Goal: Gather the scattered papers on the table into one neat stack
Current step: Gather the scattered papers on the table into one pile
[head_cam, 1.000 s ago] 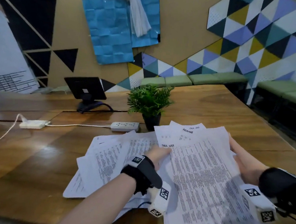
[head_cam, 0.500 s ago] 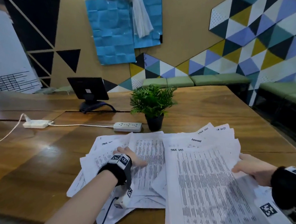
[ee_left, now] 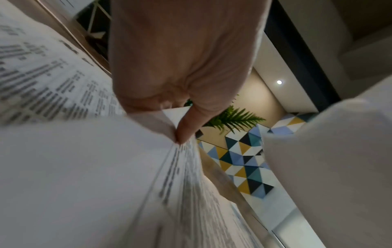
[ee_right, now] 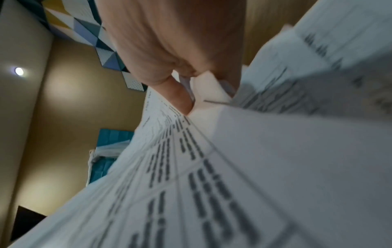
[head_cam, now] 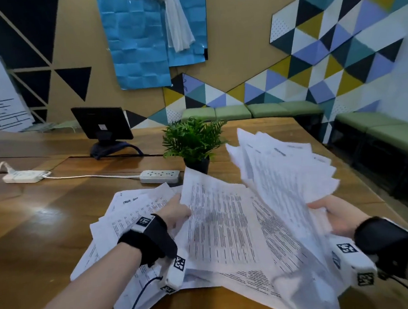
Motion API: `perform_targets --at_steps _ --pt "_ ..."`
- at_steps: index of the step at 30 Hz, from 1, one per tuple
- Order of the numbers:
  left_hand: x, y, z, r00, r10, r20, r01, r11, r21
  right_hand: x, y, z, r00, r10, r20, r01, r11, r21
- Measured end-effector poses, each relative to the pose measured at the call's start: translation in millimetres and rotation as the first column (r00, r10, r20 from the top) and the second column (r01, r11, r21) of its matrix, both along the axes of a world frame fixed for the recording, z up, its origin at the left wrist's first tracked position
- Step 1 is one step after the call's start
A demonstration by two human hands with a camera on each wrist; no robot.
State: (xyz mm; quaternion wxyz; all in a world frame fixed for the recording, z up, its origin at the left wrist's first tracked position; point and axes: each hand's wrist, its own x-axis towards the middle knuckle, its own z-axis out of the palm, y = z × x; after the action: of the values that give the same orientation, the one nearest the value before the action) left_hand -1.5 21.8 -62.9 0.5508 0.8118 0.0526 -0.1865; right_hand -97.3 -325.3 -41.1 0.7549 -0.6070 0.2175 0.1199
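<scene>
Since half a second ago, the right-hand sheaf of printed sheets (head_cam: 284, 173) has come up off the table and fanned out in the air; it lay flat before. My left hand has shifted from the far-left sheets to the middle of the spread.

Grip, right: my right hand (head_cam: 337, 217) clasps the lower edge of the raised sheaf, thumb (ee_right: 176, 97) on top, fingers underneath. Sheets splay at the top, edges not aligned.

Grip, left: my left hand (head_cam: 175, 210) pinches the edge of a printed sheet (head_cam: 217, 223) in the middle of the pile, thumb (ee_left: 186, 129) pressed on the paper edge; that sheet is lifted at its far end.

Location: the remaining loose sheets (head_cam: 121, 223) lie overlapped on the wooden table (head_cam: 34, 226), to the left of and under my left wrist, some hanging toward the near edge.

Progress, as I judge it: roughly part-way. Papers are pulled into one area, and one bundle is in hand, but no squared stack exists yet. Left to do: collect the left-side sheets, merge them with the raised sheaf, tap the edges even, and set it down.

Surroundings: potted fern (head_cam: 193, 143) just beyond the papers, power strip (head_cam: 160, 176) beside it, small monitor (head_cam: 102, 124) further back.
</scene>
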Motion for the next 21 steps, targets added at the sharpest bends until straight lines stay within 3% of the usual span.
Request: perform_targets --at_steps 1,4,7,9,11,13,15,16,18,20,21 --pt "-8 -5 5 0.999 -0.031 0.015 0.032 0.997 -0.070 7 12 2 1.000 -0.005 -0.008 0.005 1.000 0.028" --pt "-18 -11 7 0.995 -0.096 0.024 0.099 0.965 -0.244 31 34 -13 0.999 0.026 -0.045 -0.032 0.988 -0.149" --pt "-18 -10 8 0.992 0.103 -0.070 -0.123 0.915 -0.385 46 39 -34 0.990 0.115 -0.082 -0.136 0.931 -0.339" --pt "-18 -7 14 0.985 0.086 -0.150 -0.144 0.886 -0.441 36 55 -22 0.982 0.175 -0.074 -0.189 0.859 -0.475" --pt "-23 -6 19 0.976 -0.037 -0.215 -0.046 0.928 -0.369 32 53 -19 0.969 0.235 -0.076 -0.224 0.708 -0.670" --pt "-29 -7 16 0.964 -0.101 -0.244 0.067 0.987 -0.146 32 43 -16 0.969 0.212 -0.127 -0.216 0.477 -0.852" --pt "-30 -10 11 0.978 -0.012 -0.207 0.015 1.000 0.017 31 25 -16 0.968 0.085 -0.236 -0.250 0.222 -0.943" --pt "-31 -12 9 0.978 0.004 -0.210 -0.002 1.000 0.007 28 18 -15 0.951 0.031 -0.308 -0.309 0.160 -0.938" --pt "-31 -19 5 0.978 0.032 -0.205 -0.043 0.998 -0.050 26 9 -14 0.921 0.011 -0.389 -0.386 0.147 -0.911" --pt "-35 -31 2 0.985 0.058 -0.164 -0.070 0.995 -0.067 26 7 -13 0.923 0.030 -0.383 -0.378 0.239 -0.894" --pt "-39 -39 2 0.987 0.046 -0.154 -0.060 0.994 -0.092 27 6 -13 0.935 0.042 -0.352 -0.345 0.335 -0.877"
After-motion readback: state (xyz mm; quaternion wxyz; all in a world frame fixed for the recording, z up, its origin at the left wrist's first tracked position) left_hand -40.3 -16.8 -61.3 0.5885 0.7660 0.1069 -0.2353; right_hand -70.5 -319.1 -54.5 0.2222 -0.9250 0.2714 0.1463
